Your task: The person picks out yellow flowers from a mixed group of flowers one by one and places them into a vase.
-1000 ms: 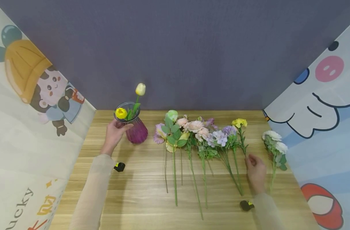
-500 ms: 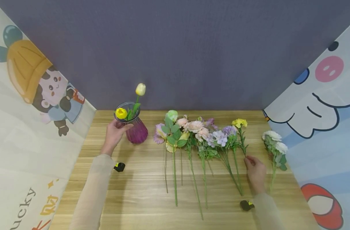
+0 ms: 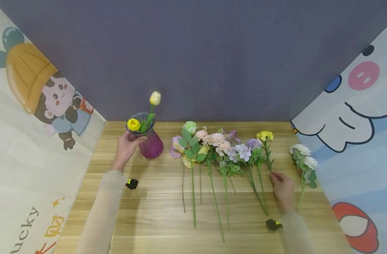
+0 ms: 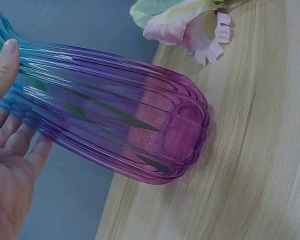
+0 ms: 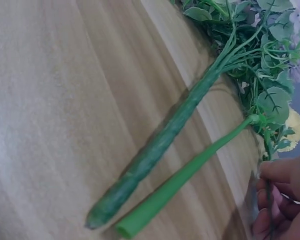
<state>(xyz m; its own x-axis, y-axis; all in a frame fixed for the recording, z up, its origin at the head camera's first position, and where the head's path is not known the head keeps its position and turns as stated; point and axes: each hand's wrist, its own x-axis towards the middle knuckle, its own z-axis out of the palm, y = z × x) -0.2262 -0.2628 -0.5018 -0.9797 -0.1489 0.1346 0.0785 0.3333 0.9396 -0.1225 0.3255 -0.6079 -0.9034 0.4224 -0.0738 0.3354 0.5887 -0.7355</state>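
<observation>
On the left, my left hand (image 3: 126, 148) grips the neck of a ribbed glass vase (image 3: 152, 145), blue at the top and purple-pink at the base. Thumb and fingers close round the neck in the left wrist view. A bright yellow tulip (image 3: 134, 125) and a cream tulip (image 3: 155, 98) stand in the vase. To the right, my right hand (image 3: 283, 188) pinches the thin green stem of a yellow carnation (image 3: 265, 135). That stem (image 5: 270, 200) runs between thumb and fingers in the right wrist view. Its lower end is hidden by the hand.
A row of artificial flowers lies mid-table, with pink blooms (image 3: 215, 139), a green rose (image 3: 190, 127) and a lilac cluster (image 3: 243, 152). White flowers (image 3: 300, 150) lie at the right edge. Two small black objects (image 3: 132, 184) rest near the forearms. A grey panel (image 3: 193, 63) rises behind.
The right hand has shifted slightly left at the carnation's stem. The left hand and the vase stay where they were.
</observation>
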